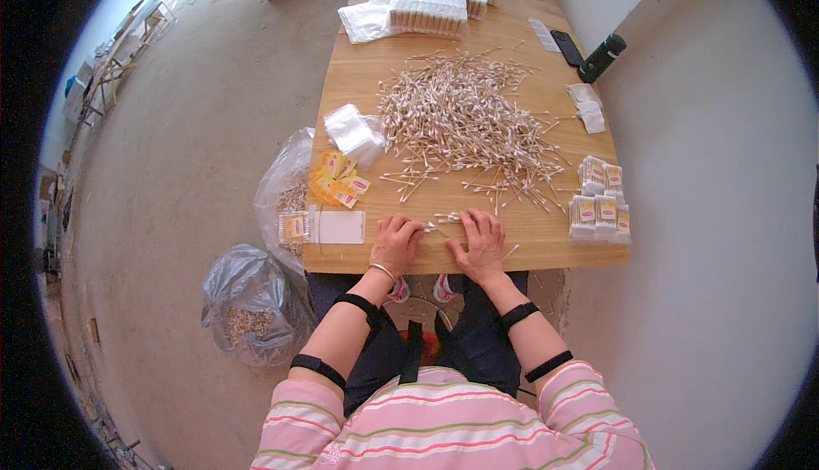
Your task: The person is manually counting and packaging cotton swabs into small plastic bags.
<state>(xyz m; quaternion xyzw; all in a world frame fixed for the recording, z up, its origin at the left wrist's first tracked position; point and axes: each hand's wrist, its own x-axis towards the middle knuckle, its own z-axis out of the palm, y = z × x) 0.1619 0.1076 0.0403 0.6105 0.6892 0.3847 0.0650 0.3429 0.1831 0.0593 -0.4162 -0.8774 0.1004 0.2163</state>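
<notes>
Hands, the left hand (396, 242) and right hand (482, 240), lie flat with fingers spread at the near table edge, gathering a few thin wooden cotton swabs (445, 217) between them, gripping nothing.

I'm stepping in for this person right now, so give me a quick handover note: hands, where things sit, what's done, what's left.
Left hand and right hand: both flat at the near table edge, gathering a small bunch of cotton swabs between them; no firm grip visible.
Loose swab pile: mid-table, large.
Yellow labels and empty small bags: left of the pile.
Done: filled packets stacked at the right edge.
Left: most of the pile is unpacked.
</notes>
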